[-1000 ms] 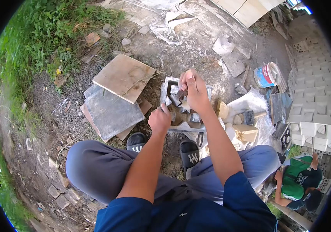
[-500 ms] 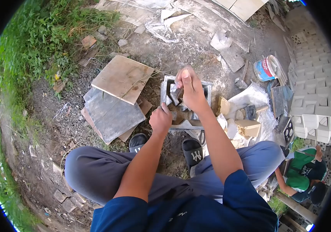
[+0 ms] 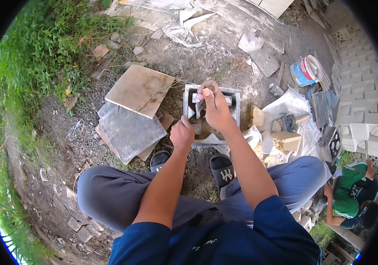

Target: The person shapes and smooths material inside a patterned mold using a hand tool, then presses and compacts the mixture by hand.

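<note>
A rectangular grey metal mold with angular pieces inside lies on the ground between my feet. My left hand is closed at the mold's near left side, its thumb pointing up along the wall. My right hand is over the middle of the mold, its fingers closed round a small grey metal piece. Most of that piece is hidden by the fingers, and I cannot tell whether it touches the mold.
Flat boards lie stacked left of the mold. On the right are pale block fragments on white sheeting, a paint bucket and stacked pale blocks. A person in green is at the lower right.
My right hand has turned and shifted slightly left; the dark angular piece that showed below its fingers is now less visible. My left hand stays almost in place.
</note>
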{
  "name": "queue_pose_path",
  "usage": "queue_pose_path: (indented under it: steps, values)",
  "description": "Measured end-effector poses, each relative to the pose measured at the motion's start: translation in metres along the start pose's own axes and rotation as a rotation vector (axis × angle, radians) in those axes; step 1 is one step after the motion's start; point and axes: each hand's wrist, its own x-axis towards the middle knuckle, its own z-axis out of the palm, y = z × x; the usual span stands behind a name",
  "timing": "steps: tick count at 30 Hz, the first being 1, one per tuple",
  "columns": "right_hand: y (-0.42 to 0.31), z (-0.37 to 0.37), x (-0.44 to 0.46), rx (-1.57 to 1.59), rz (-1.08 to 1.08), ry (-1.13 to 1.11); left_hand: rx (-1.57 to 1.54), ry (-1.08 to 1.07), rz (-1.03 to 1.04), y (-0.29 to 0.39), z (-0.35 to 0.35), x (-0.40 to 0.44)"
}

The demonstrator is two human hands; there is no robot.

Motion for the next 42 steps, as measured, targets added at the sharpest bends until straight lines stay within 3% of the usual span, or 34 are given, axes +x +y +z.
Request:
queue_pose_path:
  steps: [4,7,8,10,14,15,20,23,26,27,30,34,35,40,42]
  values:
    - [-0.024,-0.012,0.010,-0.268,0.055,-0.206,-0.010,0.015,-0.093,-0.004,0.002,0.001]
    - [-0.034,-0.021,0.002,-0.599,-0.286,-0.296,-0.155,0.051,-0.175,-0.006,0.005,-0.001]
    - [-0.034,-0.023,0.002,-0.605,-0.294,-0.303,-0.166,0.054,-0.175,-0.007,0.005,0.002]
    - [-0.036,-0.025,-0.001,-0.557,0.072,-0.313,-0.225,0.016,-0.117,-0.018,0.011,0.005]
    - [-0.046,-0.020,0.000,-0.644,0.106,-0.237,-0.253,0.022,-0.007,-0.033,0.022,0.014]
    - [-0.042,-0.015,-0.007,-0.627,-0.068,-0.128,-0.264,-0.010,0.046,-0.035,0.018,0.014]
    - [-0.013,-0.018,-0.027,-0.499,0.027,-0.082,-0.358,-0.007,0.095,-0.037,0.026,0.015]
    - [-0.026,-0.013,-0.045,-0.343,0.010,0.067,-0.273,0.096,0.290,-0.057,0.046,0.024]
    - [-0.025,-0.005,-0.046,-0.307,-0.077,0.098,-0.298,0.044,0.251,-0.053,0.039,0.019]
    - [-0.007,-0.003,-0.047,-0.286,0.032,0.061,-0.391,-0.015,0.132,-0.038,0.023,0.013]
    - [-0.020,0.002,-0.050,-0.364,0.045,0.089,-0.393,-0.009,0.178,-0.040,0.025,0.016]
    - [-0.015,0.007,-0.059,-0.447,-0.352,0.133,-0.380,-0.002,0.189,-0.046,0.029,0.016]
    - [-0.009,0.008,-0.059,-0.410,-0.179,0.079,-0.408,0.038,0.195,-0.044,0.030,0.016]
    - [-0.021,0.009,-0.054,-0.343,-0.074,0.182,-0.424,0.008,0.184,-0.041,0.025,0.016]
    - [-0.019,0.007,-0.059,-0.383,-0.298,0.149,-0.387,0.074,0.242,-0.042,0.028,0.015]
